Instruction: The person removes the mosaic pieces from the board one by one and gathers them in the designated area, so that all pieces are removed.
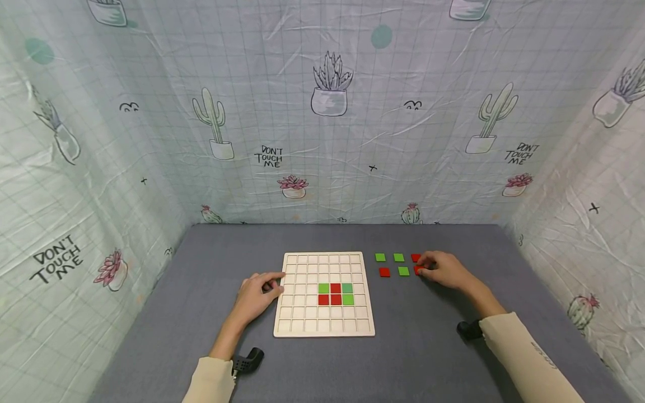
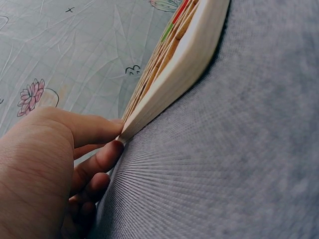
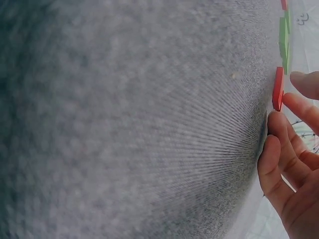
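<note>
A light wooden grid board (image 1: 299, 313) lies on the grey cloth, with a small block of red and green square tiles in its cells. Against the board's left edge rest the thumb and index finger of my left hand (image 1: 254, 296), spaced apart along it. My right hand (image 1: 443, 268) is over the loose tiles on the right, its fingertips at a red tile (image 3: 277, 88) lying on the cloth. In the right wrist view an index fingertip meets this tile's side, while the thumb stands a little off it. Another red tile (image 1: 415, 257) lies just behind it, partly covered by the hand.
Left of the right hand lie three loose green tiles, one being the near green tile (image 1: 403, 271), and a red tile (image 1: 384, 272). Behind the table hangs a patterned curtain (image 1: 353, 140), which also runs along both sides.
</note>
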The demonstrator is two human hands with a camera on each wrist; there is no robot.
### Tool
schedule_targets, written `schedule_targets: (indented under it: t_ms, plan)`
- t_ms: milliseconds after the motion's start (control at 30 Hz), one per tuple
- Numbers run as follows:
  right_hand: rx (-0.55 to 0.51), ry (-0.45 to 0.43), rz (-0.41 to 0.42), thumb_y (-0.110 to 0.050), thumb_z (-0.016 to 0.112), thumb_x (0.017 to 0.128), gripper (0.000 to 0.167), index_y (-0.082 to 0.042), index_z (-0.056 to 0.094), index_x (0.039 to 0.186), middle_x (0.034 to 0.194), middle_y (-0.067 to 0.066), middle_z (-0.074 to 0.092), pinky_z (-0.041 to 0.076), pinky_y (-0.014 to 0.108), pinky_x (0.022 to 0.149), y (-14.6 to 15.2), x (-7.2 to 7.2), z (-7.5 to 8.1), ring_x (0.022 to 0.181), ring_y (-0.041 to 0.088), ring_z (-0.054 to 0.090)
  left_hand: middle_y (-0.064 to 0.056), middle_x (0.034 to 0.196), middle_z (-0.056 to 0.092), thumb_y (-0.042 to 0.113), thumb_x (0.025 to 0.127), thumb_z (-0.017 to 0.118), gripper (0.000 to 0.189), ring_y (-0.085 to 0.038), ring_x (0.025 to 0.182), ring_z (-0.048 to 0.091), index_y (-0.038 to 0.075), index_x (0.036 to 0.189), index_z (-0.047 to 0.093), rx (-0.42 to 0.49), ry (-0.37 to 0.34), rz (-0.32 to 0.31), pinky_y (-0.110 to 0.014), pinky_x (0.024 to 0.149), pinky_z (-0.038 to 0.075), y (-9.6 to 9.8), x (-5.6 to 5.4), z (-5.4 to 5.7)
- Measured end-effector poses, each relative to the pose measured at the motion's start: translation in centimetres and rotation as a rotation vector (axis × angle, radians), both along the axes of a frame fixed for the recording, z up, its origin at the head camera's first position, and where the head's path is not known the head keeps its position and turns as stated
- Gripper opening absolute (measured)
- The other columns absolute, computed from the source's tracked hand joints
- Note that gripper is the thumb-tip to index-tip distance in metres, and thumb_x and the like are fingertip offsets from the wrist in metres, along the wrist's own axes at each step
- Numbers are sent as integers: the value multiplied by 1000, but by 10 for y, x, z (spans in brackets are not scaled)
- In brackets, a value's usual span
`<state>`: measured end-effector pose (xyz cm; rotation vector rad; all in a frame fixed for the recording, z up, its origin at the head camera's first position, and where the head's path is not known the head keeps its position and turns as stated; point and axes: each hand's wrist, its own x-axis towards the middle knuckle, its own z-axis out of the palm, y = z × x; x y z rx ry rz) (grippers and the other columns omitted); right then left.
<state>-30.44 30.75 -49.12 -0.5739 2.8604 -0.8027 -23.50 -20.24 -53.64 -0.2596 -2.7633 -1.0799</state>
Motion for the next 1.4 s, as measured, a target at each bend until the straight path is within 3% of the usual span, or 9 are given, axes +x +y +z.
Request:
schedule_targets:
  t_ms: [400, 633, 933, 1200, 1400]
  plan:
    - [16, 45, 14, -20, 71, 97, 17, -7, 73, 107, 101, 6, 75, 53, 39, 76, -5, 3, 2, 92, 23, 68, 14, 82, 64, 25, 92, 78, 32, -6, 79, 49, 22, 124, 76, 8, 17, -3, -38, 86, 31, 0, -2, -4]
    - [20, 89, 26, -21, 73, 96, 15, -9, 74, 104, 97, 4, 73, 50, 37, 74, -11, 3, 0, 89, 20, 64, 15, 82, 65, 26, 93, 77, 30, -7, 80, 50, 22, 123, 76, 6, 6, -6, -36, 85, 30, 0, -1, -1]
    - [23, 146, 52, -17, 73, 94, 17, -7, 74, 108, 102, 8, 71, 54, 49, 82, -27, 0, 5, 94, 26, 68, 15, 82, 64, 26, 93, 77, 30, -7, 80, 50, 23, 124, 76, 14, 13, -7, -37, 86, 30, -1, 1, -1]
    - [-2, 130, 117, -15, 72, 95, 18, -5, 74, 110, 100, 8, 70, 49, 37, 73, -57, -3, 13, 83, 17, 62, 15, 81, 64, 25, 92, 78, 31, -6, 79, 50, 22, 122, 77, 7, 39, -2, -36, 84, 30, 0, 2, -1]
    - [-3, 125, 129, -16, 72, 95, 18, -7, 74, 110, 101, 8, 71, 49, 35, 71, -79, -2, 19, 82, 14, 60, 15, 80, 64, 24, 91, 78, 30, -6, 78, 50, 22, 122, 77, 13, 46, -5, -37, 85, 31, 0, 2, 0]
